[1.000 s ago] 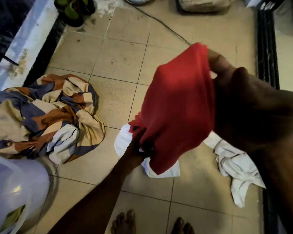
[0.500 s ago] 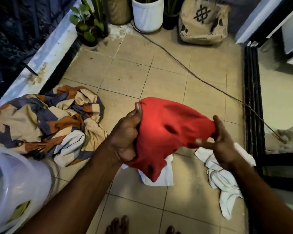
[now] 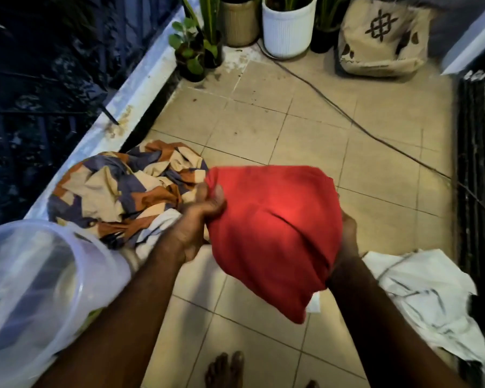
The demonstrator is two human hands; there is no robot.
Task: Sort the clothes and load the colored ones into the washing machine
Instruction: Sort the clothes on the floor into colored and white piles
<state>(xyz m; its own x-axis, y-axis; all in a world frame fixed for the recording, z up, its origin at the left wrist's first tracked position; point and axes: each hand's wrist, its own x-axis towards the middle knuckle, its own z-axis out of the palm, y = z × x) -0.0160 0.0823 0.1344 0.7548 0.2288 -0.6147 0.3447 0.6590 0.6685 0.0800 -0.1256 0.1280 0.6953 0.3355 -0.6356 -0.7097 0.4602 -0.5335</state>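
Note:
A red garment (image 3: 275,233) hangs in the air at the middle of the view, held by both hands. My left hand (image 3: 199,219) grips its bunched left edge. My right hand (image 3: 347,239) holds its right side, mostly hidden behind the cloth. A crumpled pile of patterned cloth in blue, orange and cream (image 3: 123,191) lies on the tiled floor to the left. A white garment (image 3: 426,298) lies on the floor at the lower right. No washing machine can be made out.
A translucent plastic tub (image 3: 37,287) sits at the lower left. Potted plants (image 3: 287,26) and a patterned bag (image 3: 381,37) stand along the far wall. A black cable (image 3: 375,135) crosses the tiles. A low ledge (image 3: 129,102) runs on the left, a door track (image 3: 472,191) on the right.
The red garment has shifted left toward the patterned pile, both hands still on it. The view has tilted up, so more of the plants shows.

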